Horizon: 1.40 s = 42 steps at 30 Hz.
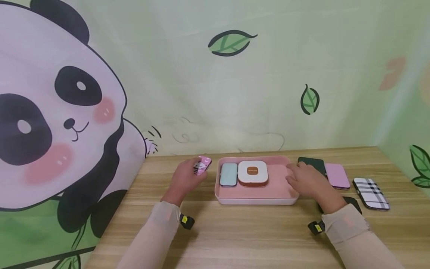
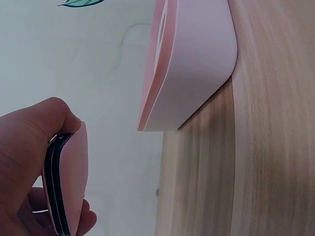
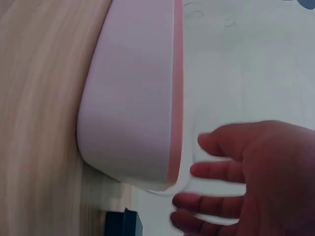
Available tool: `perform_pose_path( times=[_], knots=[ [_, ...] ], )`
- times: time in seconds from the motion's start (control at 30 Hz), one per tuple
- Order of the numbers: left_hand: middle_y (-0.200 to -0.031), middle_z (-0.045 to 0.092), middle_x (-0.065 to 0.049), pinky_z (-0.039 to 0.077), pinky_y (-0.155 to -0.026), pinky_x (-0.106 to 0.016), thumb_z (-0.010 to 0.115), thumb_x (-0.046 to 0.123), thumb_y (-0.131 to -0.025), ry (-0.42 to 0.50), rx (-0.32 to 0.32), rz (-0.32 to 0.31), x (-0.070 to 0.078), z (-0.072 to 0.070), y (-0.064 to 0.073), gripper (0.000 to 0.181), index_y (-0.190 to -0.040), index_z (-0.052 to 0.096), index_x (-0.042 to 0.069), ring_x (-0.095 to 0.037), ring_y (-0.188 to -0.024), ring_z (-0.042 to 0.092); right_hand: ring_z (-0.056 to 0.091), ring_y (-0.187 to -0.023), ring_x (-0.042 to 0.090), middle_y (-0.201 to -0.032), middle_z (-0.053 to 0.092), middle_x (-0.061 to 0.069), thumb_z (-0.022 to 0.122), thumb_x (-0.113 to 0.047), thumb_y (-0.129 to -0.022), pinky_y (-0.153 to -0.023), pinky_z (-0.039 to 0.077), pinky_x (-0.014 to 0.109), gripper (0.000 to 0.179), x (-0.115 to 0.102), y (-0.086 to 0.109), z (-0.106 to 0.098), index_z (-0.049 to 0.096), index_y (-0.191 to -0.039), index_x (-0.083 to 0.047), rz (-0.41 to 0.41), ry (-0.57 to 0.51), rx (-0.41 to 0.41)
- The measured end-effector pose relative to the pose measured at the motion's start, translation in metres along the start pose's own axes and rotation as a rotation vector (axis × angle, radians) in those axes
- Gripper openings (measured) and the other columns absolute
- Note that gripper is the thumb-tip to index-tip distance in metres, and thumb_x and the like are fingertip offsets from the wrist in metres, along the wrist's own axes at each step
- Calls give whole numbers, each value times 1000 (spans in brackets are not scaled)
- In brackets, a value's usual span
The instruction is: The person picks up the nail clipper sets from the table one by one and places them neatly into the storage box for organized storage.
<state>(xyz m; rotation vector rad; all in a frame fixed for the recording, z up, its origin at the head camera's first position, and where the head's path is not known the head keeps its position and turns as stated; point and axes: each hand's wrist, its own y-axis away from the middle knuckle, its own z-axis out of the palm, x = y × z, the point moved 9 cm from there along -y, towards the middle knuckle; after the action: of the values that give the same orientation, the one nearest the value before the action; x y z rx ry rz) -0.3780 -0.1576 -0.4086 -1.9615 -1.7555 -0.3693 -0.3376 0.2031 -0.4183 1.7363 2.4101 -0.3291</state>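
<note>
My left hand pinches a small flat pink patterned case beside the tray's left end. Seen from the left wrist, the case shows a plain pink face and a dark edge, between thumb and fingers. Over the right end of the pink tray is my right hand, holding nothing. Its fingers are apart and loosely bent near the rim in the right wrist view. Inside the tray lie a light blue flat case and a white rounded box with a brown label and brown base.
Right of the tray lie a dark green case, a pink case and a black-and-white plaid case. A black case is partly hidden under my right wrist. The wooden table ends at a printed cloth backdrop.
</note>
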Motion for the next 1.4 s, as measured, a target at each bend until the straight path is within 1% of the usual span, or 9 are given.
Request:
perform_pose_path(
  times=[0.13, 0.27, 0.4, 0.57, 0.7, 0.8, 1.03, 1.2, 1.4],
  knots=[
    [-124, 64, -5, 52, -72, -30, 71, 35, -85, -2, 8, 13, 2, -1, -1, 62, -142, 55, 16, -21, -91, 58, 58, -109, 48, -123, 58, 32, 48, -24, -102, -93, 48, 61, 48, 1, -1, 4, 52, -139, 6, 19, 26, -22],
    [-125, 64, -5, 52, -73, -31, 71, 37, -85, -12, -1, 16, 1, 1, -1, 62, -142, 56, 16, -21, -90, 58, 57, -117, 48, -128, 59, 31, 45, -18, -104, -98, 47, 60, 43, 1, -2, 11, 53, -137, 9, 14, 39, -53],
    [-126, 64, -5, 51, -73, -30, 69, 38, -86, -30, -15, 3, -2, 3, 0, 63, -143, 55, 17, -21, -91, 58, 58, -122, 44, -130, 60, 30, 41, -13, -104, -101, 47, 58, 39, 5, -3, 21, 55, -134, 9, 13, 46, -80],
    [-127, 64, -4, 50, -75, -32, 69, 39, -86, -19, -11, -11, -3, 2, 2, 63, -144, 55, 19, -22, -94, 58, 62, -115, 41, -127, 63, 27, 43, -14, -105, -96, 50, 58, 38, 11, -2, 30, 54, -135, 6, 47, 43, -118],
    [-128, 64, -4, 51, -77, -33, 69, 39, -86, -19, -11, -5, -1, 2, 2, 63, -144, 55, 19, -21, -94, 58, 66, -105, 37, -118, 67, 24, 44, -15, -105, -91, 52, 58, 35, 12, -1, 32, 55, -131, 5, 40, 18, -107],
    [-129, 64, -4, 51, -77, -32, 70, 39, -86, -25, -11, -1, -3, 3, 2, 63, -143, 56, 18, -21, -94, 58, 66, -101, 35, -114, 68, 22, 45, -17, -105, -90, 52, 57, 33, 13, -2, 35, 56, -128, 4, 33, 0, -92],
    [-125, 64, -4, 49, -73, -31, 70, 38, -86, -30, -10, 3, -3, 2, 3, 63, -144, 56, 19, -21, -91, 58, 66, -102, 35, -116, 68, 22, 44, -18, -105, -89, 52, 57, 35, 17, -5, 42, 56, -130, 3, 55, 2, -106],
    [-123, 64, -2, 49, -70, -30, 68, 38, -87, -23, -5, 13, 2, -1, 3, 63, -145, 55, 19, -20, -89, 57, 66, -102, 36, -117, 67, 23, 43, -18, -106, -90, 52, 58, 35, 19, -6, 43, 55, -131, 3, 64, -4, -111],
    [-118, 65, -3, 49, -67, -30, 67, 39, -87, -32, 6, 12, 7, -4, 3, 62, -144, 55, 16, -20, -84, 58, 65, -107, 38, -122, 66, 24, 42, -19, -106, -92, 51, 59, 37, 21, -7, 44, 53, -133, 3, 74, -17, -126]
  ],
)
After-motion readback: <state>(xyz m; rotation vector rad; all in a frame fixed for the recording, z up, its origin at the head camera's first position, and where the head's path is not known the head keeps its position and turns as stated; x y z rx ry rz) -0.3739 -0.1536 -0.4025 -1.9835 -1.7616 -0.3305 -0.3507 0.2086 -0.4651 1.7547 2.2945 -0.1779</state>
